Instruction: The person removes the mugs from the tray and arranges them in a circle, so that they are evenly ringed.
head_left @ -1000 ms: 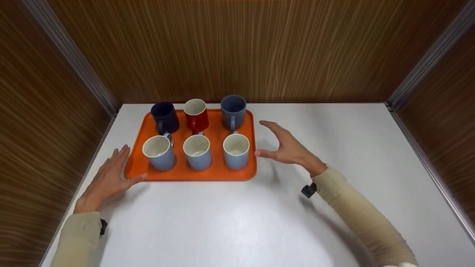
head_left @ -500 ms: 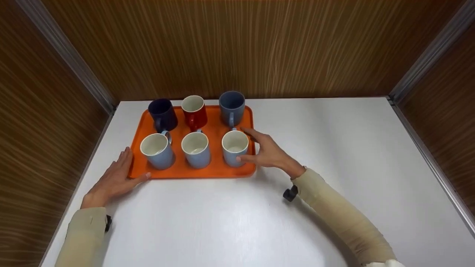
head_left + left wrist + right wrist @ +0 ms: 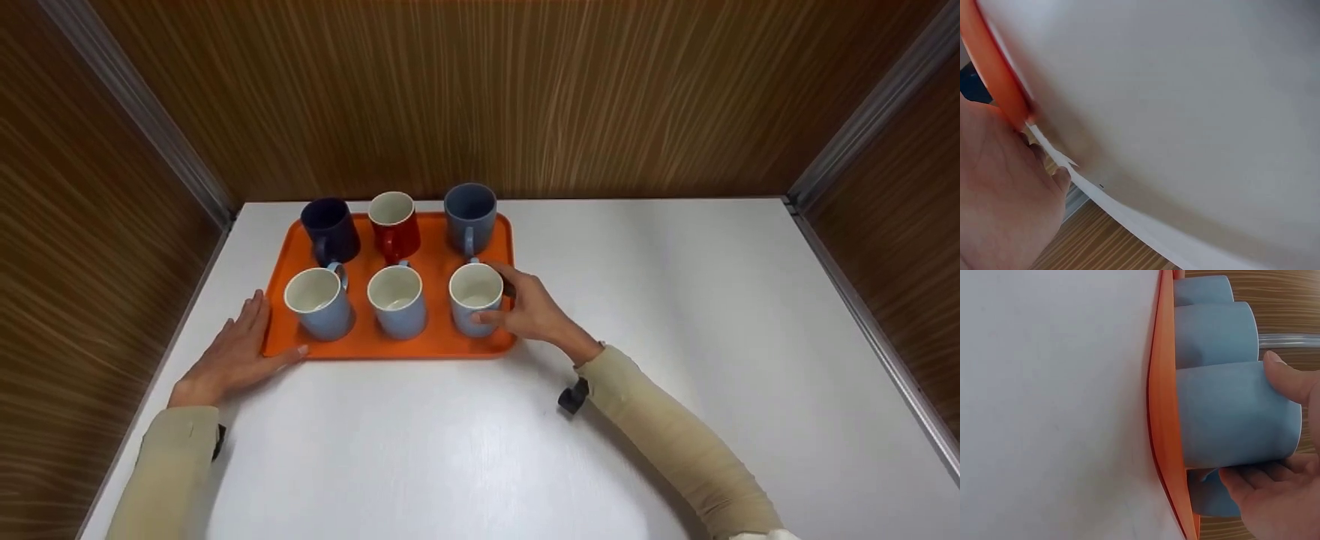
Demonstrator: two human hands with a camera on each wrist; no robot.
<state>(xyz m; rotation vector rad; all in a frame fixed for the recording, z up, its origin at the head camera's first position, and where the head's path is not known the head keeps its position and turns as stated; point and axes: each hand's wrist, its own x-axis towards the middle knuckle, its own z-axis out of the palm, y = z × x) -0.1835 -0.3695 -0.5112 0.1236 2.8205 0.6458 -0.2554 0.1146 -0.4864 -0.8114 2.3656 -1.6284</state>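
My right hand (image 3: 529, 309) holds the front right light blue mug (image 3: 471, 298), thumb on the near side and fingers round the far right side. In the right wrist view, thumb and fingers lie on opposite sides of this mug (image 3: 1230, 419), which stands upright on the tray. An orange tray (image 3: 436, 330) lies on the white table. Against its front left corner rests my left hand (image 3: 234, 354), fingers straight along the left edge and thumb at the near rim. The left wrist view shows that hand (image 3: 1010, 191) beside the orange tray edge (image 3: 995, 67).
Two more light blue mugs, one in the middle (image 3: 400, 311) and one at left (image 3: 322, 311), share the front row. Behind stand a dark blue mug (image 3: 334, 232), a red mug (image 3: 397, 232) and a grey-blue mug (image 3: 471, 217). Wood-patterned walls (image 3: 510, 97) enclose the table.
My right hand has moved left from beside the tray and taken hold of the front right mug. My left hand has shifted slightly right, against the tray corner.
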